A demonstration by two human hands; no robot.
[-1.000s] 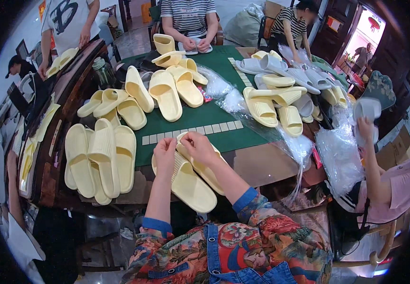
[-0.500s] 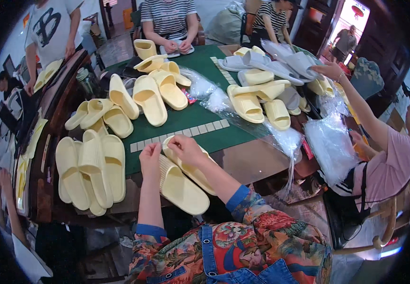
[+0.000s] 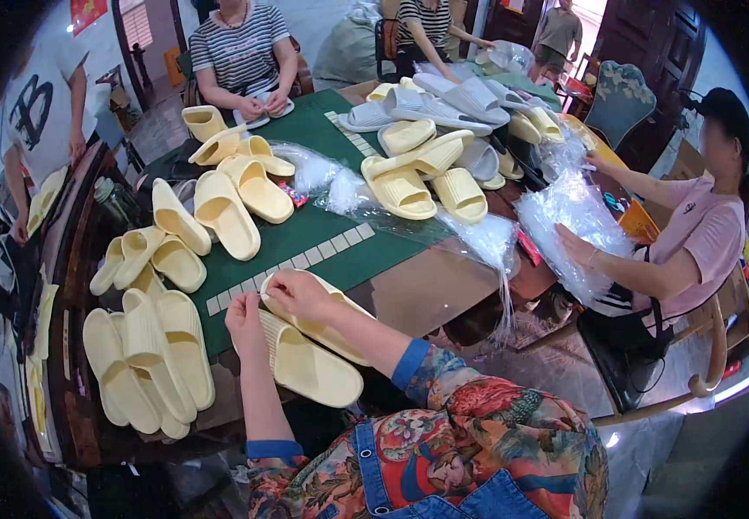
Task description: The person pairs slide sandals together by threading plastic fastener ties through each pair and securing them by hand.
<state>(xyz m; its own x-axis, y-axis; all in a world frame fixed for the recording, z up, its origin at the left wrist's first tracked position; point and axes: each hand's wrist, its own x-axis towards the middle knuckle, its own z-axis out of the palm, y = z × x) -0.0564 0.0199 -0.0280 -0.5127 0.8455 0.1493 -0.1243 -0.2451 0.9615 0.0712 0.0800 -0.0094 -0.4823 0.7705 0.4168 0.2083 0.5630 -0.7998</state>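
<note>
Two pale yellow slippers lie side by side at the table's near edge, a nearer slipper (image 3: 315, 370) and a farther slipper (image 3: 340, 310) partly under my right forearm. My left hand (image 3: 246, 322) is closed in a pinch beside the nearer slipper's ribbed toe end. My right hand (image 3: 300, 296) is also pinched, over the toe end of the farther slipper. The fingertips of both hands are close together; whatever they hold is too small or hidden to make out. Left of them is a stack of yellow slippers (image 3: 186, 350), with more yellow slippers (image 3: 225, 212) behind.
A row of pale tiles (image 3: 314, 257) lies on the green table mat (image 3: 366, 275). Grey slippers (image 3: 465, 99) and yellow slippers (image 3: 400, 190) are heaped at far right, beside clear plastic bags (image 3: 487, 238). A person in pink (image 3: 694, 233) handles plastic bags at right; others are around the table.
The view has shifted, so the table sits further left and lower. My hands keep their pinch by the slippers. The person at right has drawn an arm back from the grey slippers to the plastic bags.
</note>
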